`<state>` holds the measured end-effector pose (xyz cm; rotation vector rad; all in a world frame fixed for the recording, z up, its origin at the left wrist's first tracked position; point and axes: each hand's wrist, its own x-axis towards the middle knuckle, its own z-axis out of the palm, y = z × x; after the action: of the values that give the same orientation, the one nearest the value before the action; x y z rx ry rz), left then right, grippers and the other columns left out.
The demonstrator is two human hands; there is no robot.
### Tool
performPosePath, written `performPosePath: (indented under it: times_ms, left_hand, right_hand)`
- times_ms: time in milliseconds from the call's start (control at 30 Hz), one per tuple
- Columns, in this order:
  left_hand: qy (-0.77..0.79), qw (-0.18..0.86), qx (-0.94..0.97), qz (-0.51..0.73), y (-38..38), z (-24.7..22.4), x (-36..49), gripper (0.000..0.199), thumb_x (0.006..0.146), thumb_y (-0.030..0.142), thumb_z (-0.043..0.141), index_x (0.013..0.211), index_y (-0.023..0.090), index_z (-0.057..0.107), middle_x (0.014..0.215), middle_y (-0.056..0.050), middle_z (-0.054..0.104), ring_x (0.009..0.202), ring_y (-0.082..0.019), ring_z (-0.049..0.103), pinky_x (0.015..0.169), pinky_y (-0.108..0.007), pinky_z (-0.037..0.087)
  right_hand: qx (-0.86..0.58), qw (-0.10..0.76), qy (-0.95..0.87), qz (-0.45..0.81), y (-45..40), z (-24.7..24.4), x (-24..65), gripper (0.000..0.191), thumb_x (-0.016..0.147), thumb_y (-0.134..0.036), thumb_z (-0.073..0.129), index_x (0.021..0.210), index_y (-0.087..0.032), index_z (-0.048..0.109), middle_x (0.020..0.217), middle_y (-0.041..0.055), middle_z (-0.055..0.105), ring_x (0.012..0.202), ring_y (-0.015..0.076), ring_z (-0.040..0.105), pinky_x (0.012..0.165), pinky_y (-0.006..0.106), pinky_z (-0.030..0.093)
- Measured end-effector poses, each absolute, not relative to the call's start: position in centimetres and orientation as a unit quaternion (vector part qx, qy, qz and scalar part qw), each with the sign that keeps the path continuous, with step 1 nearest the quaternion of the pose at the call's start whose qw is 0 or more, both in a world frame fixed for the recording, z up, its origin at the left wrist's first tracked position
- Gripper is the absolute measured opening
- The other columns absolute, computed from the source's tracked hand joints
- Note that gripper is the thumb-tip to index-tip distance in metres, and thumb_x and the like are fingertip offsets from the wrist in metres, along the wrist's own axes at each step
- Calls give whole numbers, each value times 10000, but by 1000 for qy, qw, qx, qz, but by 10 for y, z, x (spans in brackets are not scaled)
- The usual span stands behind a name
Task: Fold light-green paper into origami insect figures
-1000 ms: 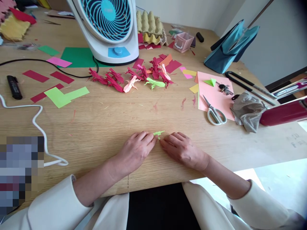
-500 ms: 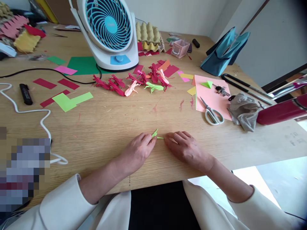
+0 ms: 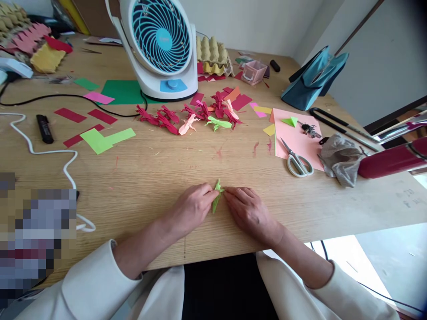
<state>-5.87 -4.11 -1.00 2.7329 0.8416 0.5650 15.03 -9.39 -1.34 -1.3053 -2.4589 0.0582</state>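
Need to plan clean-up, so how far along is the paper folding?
The red figures, pale pink figures and green figure near the fan look finished. The left hand and right hand hold a folded green piece. Red strips and a lime sheet lie flat, unfolded; whether they'll be used, I cannot tell.

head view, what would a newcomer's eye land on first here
Probably the white fan with blue blades, standing large at the back of the desk, left of centre. Next, the row of mostly red folded paper figures in front of it and to its right. Then the small green folded paper between the left hand and right hand, near the front edge.
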Motion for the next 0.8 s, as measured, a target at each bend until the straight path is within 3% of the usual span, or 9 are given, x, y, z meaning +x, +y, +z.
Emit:
performPosePath:
  times_ms: [367, 533, 700, 800]
  left_hand:
    - [200, 98, 953, 204, -23, -13, -72, 262, 935, 97, 505, 1143, 156, 652, 1166, -83, 665, 1056, -219, 579, 919, -373, 507]
    - [199, 94, 955, 199, -29, -16, -69, 250, 947, 109, 495, 1144, 154, 642, 1140, -82, 664, 1065, -211, 587, 933, -370, 516]
    - [190, 78, 955, 215, -29, -20, -69, 266, 940, 75, 480, 1138, 156, 638, 1163, -88, 650, 1180, -215, 568, 1069, -416, 455]
    - [187, 71, 954, 225, -31, -21, -67, 261, 931, 59, 486, 1123, 140, 642, 1142, -95, 650, 1141, -204, 589, 1076, -411, 451]
  right_hand:
    - [-396, 179, -896, 85, -77, -8, 170, 347, 983, -148, 471, 1323, -164, 539, 1276, 141, 617, 1172, 236, 584, 994, 424, 514]
    - [-392, 152, -903, 90, -75, -3, 171, 294, 997, -178, 457, 1264, -162, 578, 1272, 141, 606, 1159, 234, 582, 988, 416, 508]
    - [-386, 126, -911, 69, -71, 4, 165, 226, 995, -155, 438, 1090, -143, 642, 1190, 138, 632, 1090, 244, 584, 918, 404, 509]
    - [-385, 128, -912, 57, -71, 4, 161, 223, 986, -136, 440, 1089, -118, 637, 1160, 142, 648, 1009, 232, 600, 879, 386, 509]
